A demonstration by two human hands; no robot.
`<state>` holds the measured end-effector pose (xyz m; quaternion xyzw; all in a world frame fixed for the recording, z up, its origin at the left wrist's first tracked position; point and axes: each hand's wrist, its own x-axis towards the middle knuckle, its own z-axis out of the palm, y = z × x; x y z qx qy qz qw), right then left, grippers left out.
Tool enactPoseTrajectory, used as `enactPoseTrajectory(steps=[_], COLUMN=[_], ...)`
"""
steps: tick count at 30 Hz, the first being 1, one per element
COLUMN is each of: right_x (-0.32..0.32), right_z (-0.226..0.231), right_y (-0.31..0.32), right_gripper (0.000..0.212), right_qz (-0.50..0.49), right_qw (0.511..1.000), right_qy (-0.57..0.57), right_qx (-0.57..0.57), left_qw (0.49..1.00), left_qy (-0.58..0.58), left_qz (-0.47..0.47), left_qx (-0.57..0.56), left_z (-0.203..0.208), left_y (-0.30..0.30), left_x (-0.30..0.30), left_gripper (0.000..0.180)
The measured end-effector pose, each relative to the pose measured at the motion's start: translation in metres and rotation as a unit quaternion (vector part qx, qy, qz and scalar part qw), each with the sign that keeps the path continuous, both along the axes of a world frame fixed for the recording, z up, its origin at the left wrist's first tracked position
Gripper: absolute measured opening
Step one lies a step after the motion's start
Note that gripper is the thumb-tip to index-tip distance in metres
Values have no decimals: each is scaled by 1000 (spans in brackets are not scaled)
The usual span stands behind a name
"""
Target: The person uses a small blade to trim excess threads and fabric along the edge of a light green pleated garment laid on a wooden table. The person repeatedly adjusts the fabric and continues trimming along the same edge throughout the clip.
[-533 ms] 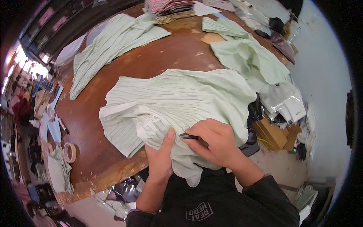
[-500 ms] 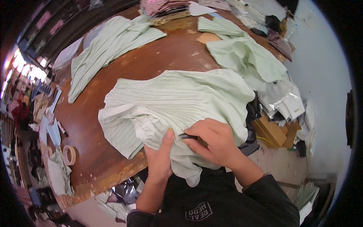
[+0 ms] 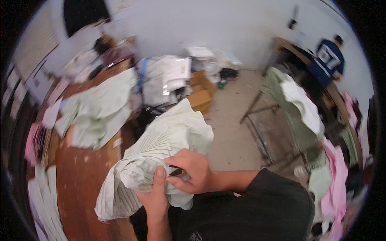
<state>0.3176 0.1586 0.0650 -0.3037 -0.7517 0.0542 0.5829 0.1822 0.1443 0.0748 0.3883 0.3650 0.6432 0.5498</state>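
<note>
A pale green pleated garment (image 3: pixel 165 132) hangs bunched in front of me, partly past the table's edge. My left hand (image 3: pixel 156 197) is closed on its gathered cloth, thumb on top. Between the thumb and fingers of my right hand (image 3: pixel 195 170) is a small pair of dark thread snips (image 3: pixel 175 172), held close to my left thumb at the cloth. Most of the snips is hidden by my fingers, and whether the blades touch the fabric I cannot tell.
Another pale green garment (image 3: pixel 100 108) lies on the brown wooden table (image 3: pixel 86 180). Beyond are plastic-wrapped packages (image 3: pixel 165 76) and a cardboard box (image 3: pixel 201 92). Green and white cloth drapes over a rack (image 3: pixel 289 112) at right. A person (image 3: pixel 327 60) stands at the far right.
My view has swung right toward the wall and floor. The garment, spread over the table before, is now lifted and bunched in my hands. Both hands keep their hold.
</note>
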Motion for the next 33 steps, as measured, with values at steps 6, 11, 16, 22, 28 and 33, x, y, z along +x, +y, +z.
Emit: enactPoseTrajectory(steps=[6, 11, 16, 22, 28, 33], right_x=[52, 60, 54, 42, -22, -136], right_z=[22, 34, 34, 28, 18, 56], right_y=[-46, -52, -53, -52, -2, 47], right_gripper=[39, 38, 39, 40, 37, 55], right_qz=[-174, -230, -218, -197, -57, 206], right_qw=[985, 972, 975, 980, 996, 971], right_qy=[-8, -18, -35, -12, 63, 83], right_qx=[-19, -41, -33, -31, -27, 88], left_qw=[989, 978, 976, 985, 991, 932], left_qy=[-8, -5, -1, 21, 118, 238], left_qz=[-150, -209, -215, -169, 47, 254], left_qx=[15, -4, -10, -23, 32, 98], left_z=[17, 18, 18, 15, -22, 4], left_y=[4, 16, 17, 14, 57, 67], left_x=[58, 70, 62, 50, -34, -157], left_gripper=[44, 37, 36, 42, 41, 46])
